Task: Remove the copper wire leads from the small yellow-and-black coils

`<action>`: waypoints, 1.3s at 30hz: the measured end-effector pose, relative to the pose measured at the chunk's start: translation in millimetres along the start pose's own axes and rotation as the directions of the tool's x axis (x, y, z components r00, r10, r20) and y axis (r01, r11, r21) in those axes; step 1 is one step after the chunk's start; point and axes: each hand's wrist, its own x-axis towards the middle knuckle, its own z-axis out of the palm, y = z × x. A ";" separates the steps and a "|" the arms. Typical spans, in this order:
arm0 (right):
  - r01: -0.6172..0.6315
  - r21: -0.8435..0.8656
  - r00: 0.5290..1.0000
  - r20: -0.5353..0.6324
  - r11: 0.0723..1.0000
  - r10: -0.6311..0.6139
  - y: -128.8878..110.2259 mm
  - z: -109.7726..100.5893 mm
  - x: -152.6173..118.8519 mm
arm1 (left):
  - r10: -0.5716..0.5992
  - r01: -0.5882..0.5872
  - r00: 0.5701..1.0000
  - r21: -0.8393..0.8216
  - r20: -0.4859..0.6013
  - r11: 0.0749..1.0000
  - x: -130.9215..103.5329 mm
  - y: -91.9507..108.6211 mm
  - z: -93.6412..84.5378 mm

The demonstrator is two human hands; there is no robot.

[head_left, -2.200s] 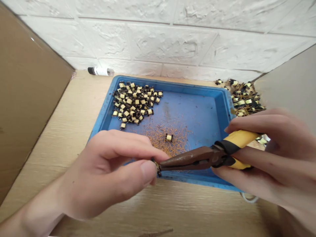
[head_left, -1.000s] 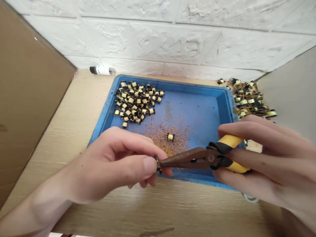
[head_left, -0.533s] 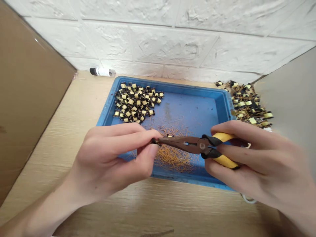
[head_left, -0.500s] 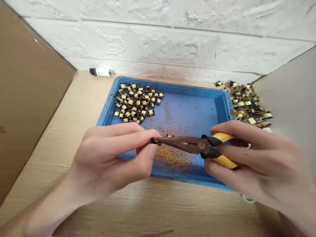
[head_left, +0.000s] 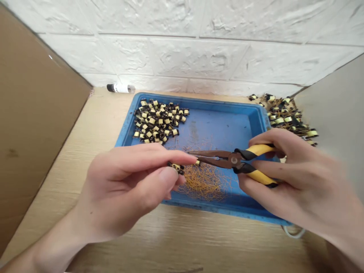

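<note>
My left hand (head_left: 125, 185) pinches a small black and yellow component (head_left: 176, 167) between thumb and fingers, above the near part of a blue tray (head_left: 222, 212). My right hand (head_left: 295, 178) is wrapped round the yellow and black handles of the long-nose pliers (head_left: 234, 160). The plier jaws are slightly parted, and their tips are beside my left index fingertip, apart from the component's visible part. Below the hands, a tangle of copper-coloured wire bits (head_left: 203, 184) lies in the tray. A pile of yellow and black components (head_left: 156, 121) fills the tray's far left corner.
Right of the tray is a heap of components with long wires (head_left: 290, 117). A small bottle with a black cap (head_left: 121, 88) lies by the white wall (head_left: 176, 57). Cardboard (head_left: 34, 106) stands at the left. A pale loop (head_left: 294, 233) shows near the tray's front right corner.
The plier tips have come away from the component and the jaws have parted a little. In my left hand the component has turned and shows more, with the index finger stretched further right.
</note>
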 end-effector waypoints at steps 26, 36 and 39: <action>0.002 -0.024 1.000 0.010 1.000 -0.002 4.9 3.4 -4.6 | -0.028 0.029 0.999 -0.043 0.033 0.999 -0.5 -14.0 -11.1; 0.008 -0.094 0.993 -0.114 0.996 -0.019 7.3 16.8 -4.2 | 0.374 -0.193 0.912 0.630 -0.167 0.752 27.0 -50.5 -43.3; 0.001 -0.136 0.994 -0.112 0.991 -0.017 5.3 25.7 -3.9 | 0.411 -0.246 0.910 0.728 -0.054 0.640 29.5 -53.7 -47.5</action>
